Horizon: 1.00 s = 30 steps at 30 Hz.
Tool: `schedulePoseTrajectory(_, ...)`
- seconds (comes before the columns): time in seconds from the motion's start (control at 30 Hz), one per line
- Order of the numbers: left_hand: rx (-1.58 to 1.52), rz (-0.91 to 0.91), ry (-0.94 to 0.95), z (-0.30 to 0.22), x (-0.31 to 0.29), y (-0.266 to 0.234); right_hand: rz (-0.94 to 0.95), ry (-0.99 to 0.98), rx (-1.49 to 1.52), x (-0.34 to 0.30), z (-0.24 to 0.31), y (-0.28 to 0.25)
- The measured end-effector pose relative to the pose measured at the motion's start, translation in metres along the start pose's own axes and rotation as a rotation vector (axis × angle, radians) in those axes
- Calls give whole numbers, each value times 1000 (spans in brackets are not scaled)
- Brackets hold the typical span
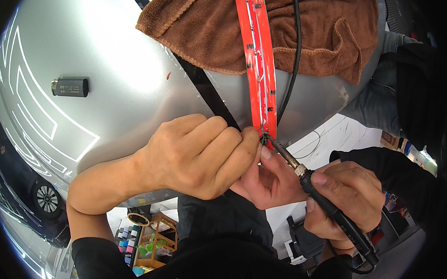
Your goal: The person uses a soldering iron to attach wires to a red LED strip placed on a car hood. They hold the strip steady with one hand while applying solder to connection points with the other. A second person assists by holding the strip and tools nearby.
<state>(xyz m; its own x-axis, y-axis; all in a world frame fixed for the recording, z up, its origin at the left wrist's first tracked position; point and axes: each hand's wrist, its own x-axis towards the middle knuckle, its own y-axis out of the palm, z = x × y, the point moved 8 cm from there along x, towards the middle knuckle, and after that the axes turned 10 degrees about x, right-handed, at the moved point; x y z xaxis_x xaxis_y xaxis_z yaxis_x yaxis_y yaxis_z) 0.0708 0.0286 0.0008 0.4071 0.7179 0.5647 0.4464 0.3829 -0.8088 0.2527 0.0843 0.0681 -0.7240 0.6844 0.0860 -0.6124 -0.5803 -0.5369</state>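
Observation:
A long strip with red backing [261,65] and a pale line along its middle runs down to the hands. My left hand [197,153] is closed, its thumb and forefinger pinched at the strip's lower end. In my right hand [347,196] is a black-handled soldering iron [338,219], held like a pen. Its metal tip meets small dark wire ends [265,138] at the strip's end. A co-worker's hand [269,180] comes in from the right, between mine, with its fingertips at the same spot. What exactly the fingertips pinch is mostly hidden.
Below the strip lies a silver car panel [130,94] with a brown towel [319,43] over it. A black lighter [70,87] rests on the left. A black cable [296,52] hangs beside the strip. A wooden rack [157,239] stands on the floor below.

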Motion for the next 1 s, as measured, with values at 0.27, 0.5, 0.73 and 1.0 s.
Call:
schedulePoseTrajectory(0.27, -6, 8, 0, 0, 0, 1, 2, -4, -6, 0, -1, 0)
schedulePoseTrajectory(0.5, -13, -6, 7, 0, -1, 2, 9, -2, -23, -1, 2, 2)
schedulePoseTrajectory(0.73, -9, -15, 11, 0, -2, 3, -24, -44, -43, 0, 9, 6)
schedulePoseTrajectory(1.0, -8, 6, 14, 0, 1, 2, 12, -84, -50, -1, 9, 6)
